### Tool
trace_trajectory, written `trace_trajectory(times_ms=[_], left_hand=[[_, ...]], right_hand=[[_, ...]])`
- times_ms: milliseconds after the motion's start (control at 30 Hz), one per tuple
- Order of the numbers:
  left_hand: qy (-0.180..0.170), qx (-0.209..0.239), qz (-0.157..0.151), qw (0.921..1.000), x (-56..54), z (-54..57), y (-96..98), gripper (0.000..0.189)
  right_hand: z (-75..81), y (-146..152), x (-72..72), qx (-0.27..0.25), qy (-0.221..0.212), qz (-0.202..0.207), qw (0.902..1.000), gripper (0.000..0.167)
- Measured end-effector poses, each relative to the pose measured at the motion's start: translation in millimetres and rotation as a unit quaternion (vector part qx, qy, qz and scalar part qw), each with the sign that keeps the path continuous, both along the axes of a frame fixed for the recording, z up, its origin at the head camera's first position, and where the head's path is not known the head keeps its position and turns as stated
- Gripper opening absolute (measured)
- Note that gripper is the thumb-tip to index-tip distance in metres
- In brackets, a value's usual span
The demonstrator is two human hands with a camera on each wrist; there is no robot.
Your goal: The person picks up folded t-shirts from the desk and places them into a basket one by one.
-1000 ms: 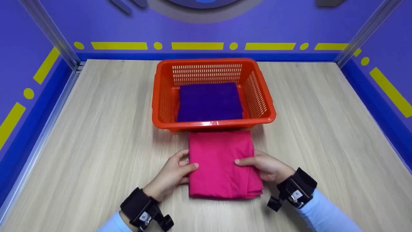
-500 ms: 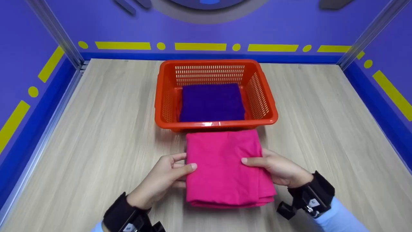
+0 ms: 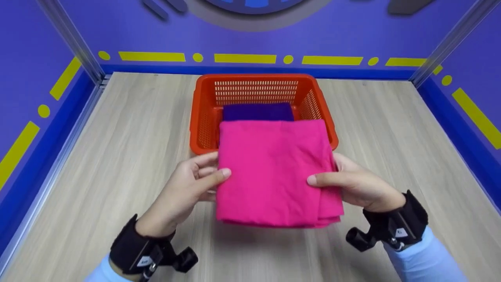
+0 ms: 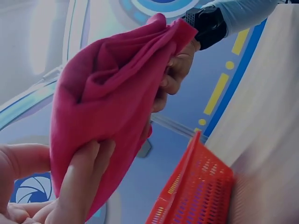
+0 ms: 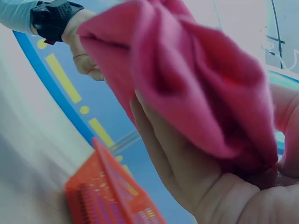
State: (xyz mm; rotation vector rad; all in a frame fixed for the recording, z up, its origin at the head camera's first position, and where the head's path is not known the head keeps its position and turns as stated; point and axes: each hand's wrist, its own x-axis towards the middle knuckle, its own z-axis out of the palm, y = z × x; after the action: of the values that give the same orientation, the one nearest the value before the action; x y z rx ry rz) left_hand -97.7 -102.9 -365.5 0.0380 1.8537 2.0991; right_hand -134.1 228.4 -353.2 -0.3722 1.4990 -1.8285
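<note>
Both hands hold a folded pink cloth [image 3: 270,172] raised above the table, its far edge overlapping the near rim of an orange-red basket [image 3: 199,113] in the head view. My left hand [image 3: 188,188] pinches the left edge, thumb on top and fingers underneath. On the opposite edge my right hand [image 3: 358,184] grips in the same way. Layered folds of the pink cloth [image 4: 107,98] show in the left wrist view, with fingers beneath them. Inside the basket lies a folded dark purple cloth [image 3: 258,112], partly hidden by the pink one.
The light wood-grain table [image 3: 137,129] extends on both sides of the basket. Blue-purple panels [image 3: 250,43] with yellow marks stand at the back and sides. Each wrist wears a black strap with a small camera [image 3: 186,259].
The pink cloth has been lifted off the table and moved forward by both hands, from in front of the basket to over its near rim. The basket and purple cloth stay put.
</note>
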Motion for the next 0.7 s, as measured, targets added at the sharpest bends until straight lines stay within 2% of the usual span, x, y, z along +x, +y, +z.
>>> trace_trajectory(times_ms=[200, 400, 567, 700], left_hand=[[0.042, 0.021, 0.059, 0.9972, -24.3, 4.9, 9.2, 0.057], [0.068, 0.030, 0.081, 0.9939, -50.7, 7.0, 11.7, 0.062], [0.062, 0.029, 0.102, 0.9925, -75.1, 8.5, 12.2, 0.061], [0.053, 0.033, 0.118, 0.9910, -95.3, 3.8, 13.7, 0.059]], right_hand=[[15.9, -4.3, -28.7, 0.032, 0.029, -0.050, 0.9978, 0.042], [17.8, -14.7, -59.6, 0.003, 0.026, -0.113, 0.9933, 0.039], [18.3, -23.2, -84.6, -0.005, 0.029, -0.156, 0.9874, 0.043], [14.4, -31.5, -106.4, 0.007, 0.026, -0.191, 0.9812, 0.054]])
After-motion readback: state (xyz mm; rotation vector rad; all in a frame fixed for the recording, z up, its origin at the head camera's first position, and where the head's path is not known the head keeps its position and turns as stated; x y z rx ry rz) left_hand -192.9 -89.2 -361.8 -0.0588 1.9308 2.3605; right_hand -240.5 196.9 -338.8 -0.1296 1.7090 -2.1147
